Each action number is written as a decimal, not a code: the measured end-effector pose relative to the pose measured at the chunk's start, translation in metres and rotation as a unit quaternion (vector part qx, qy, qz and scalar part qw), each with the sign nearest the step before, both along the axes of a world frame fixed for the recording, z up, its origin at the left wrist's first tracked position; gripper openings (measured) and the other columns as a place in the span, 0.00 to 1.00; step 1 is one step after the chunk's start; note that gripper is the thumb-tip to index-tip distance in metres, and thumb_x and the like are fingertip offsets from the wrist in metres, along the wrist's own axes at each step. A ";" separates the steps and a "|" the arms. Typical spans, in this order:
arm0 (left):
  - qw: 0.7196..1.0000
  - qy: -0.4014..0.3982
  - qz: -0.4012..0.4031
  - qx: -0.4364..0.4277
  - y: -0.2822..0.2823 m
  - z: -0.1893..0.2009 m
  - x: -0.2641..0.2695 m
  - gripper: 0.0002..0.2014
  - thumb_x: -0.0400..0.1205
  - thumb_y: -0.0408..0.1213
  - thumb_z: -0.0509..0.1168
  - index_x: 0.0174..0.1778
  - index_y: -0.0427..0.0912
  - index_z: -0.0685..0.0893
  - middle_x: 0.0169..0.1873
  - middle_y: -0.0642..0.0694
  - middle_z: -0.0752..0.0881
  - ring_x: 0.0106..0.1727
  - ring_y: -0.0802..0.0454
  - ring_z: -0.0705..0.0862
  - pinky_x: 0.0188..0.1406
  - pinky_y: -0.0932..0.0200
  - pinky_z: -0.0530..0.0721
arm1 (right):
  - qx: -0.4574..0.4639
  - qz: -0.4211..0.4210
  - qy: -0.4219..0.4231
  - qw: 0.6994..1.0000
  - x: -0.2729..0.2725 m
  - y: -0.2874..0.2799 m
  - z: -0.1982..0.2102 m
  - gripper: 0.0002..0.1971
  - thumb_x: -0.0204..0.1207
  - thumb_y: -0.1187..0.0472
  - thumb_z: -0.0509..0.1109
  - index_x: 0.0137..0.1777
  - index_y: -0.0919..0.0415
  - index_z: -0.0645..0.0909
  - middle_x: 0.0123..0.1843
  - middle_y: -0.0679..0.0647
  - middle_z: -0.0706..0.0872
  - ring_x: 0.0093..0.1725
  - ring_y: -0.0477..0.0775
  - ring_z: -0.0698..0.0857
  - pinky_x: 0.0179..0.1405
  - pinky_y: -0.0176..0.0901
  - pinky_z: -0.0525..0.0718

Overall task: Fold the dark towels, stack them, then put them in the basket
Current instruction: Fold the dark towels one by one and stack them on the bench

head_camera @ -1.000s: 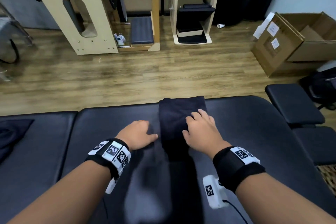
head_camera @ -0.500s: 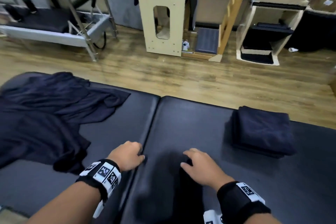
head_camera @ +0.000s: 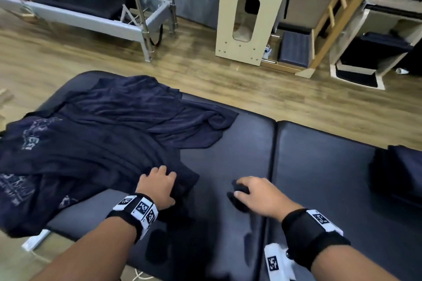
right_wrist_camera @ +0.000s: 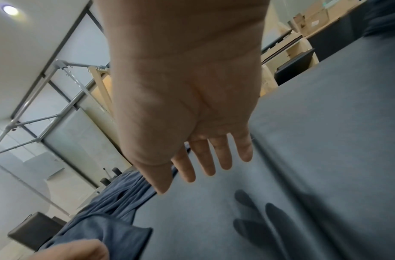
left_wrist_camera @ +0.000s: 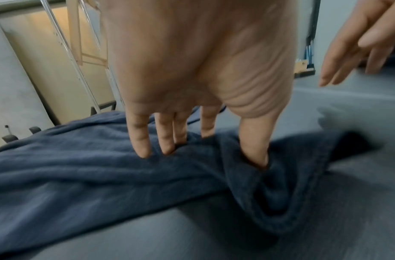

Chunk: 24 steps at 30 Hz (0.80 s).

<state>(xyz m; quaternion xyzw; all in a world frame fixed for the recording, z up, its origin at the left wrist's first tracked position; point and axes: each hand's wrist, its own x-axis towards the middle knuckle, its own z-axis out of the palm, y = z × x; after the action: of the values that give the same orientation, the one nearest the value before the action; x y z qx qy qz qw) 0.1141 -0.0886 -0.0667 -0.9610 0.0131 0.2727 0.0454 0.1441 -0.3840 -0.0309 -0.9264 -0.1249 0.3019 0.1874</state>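
Observation:
A heap of loose dark towels [head_camera: 102,139] lies spread over the left half of the black padded table [head_camera: 319,178]. My left hand [head_camera: 164,180] is on the heap's near right corner. In the left wrist view the left hand [left_wrist_camera: 203,149] has its fingers [left_wrist_camera: 141,140] on top of the dark towel [left_wrist_camera: 80,167] and its thumb dug into a fold, pinching the cloth. My right hand [head_camera: 242,189] hovers just above bare table, fingers [right_wrist_camera: 223,154] straight and holding nothing. A folded dark towel stack [head_camera: 404,171] sits at the table's far right edge. No basket is in view.
Beyond the table is wood floor, with a metal-framed exercise bed [head_camera: 91,11] at the back left. A pale wooden arch unit [head_camera: 249,18], a leaning ladder [head_camera: 338,13] and a low shelf unit [head_camera: 376,48] stand behind. A seam [head_camera: 274,166] splits the table pads.
Both hands left the folded stack and moved left along the table. My left hand reached the loose heap and took hold of its corner. The right hand stays empty.

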 end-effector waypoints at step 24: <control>0.919 -0.031 -0.005 -0.393 0.079 0.090 0.023 0.06 0.71 0.47 0.74 0.33 0.55 0.83 0.79 0.63 0.59 0.78 0.58 0.57 0.78 0.53 0.60 | 0.220 0.077 -0.070 0.970 0.016 0.167 0.066 0.16 0.72 0.61 0.77 0.37 0.48 0.70 0.32 0.42 0.76 0.32 0.42 0.72 0.35 0.38 0.73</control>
<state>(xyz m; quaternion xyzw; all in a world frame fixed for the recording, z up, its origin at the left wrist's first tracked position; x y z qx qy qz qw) 0.1375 -0.0093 0.0233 -0.9094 0.1225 0.2152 -0.3341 0.1604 -0.2169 0.0346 -0.8689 -0.2723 0.2148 0.3531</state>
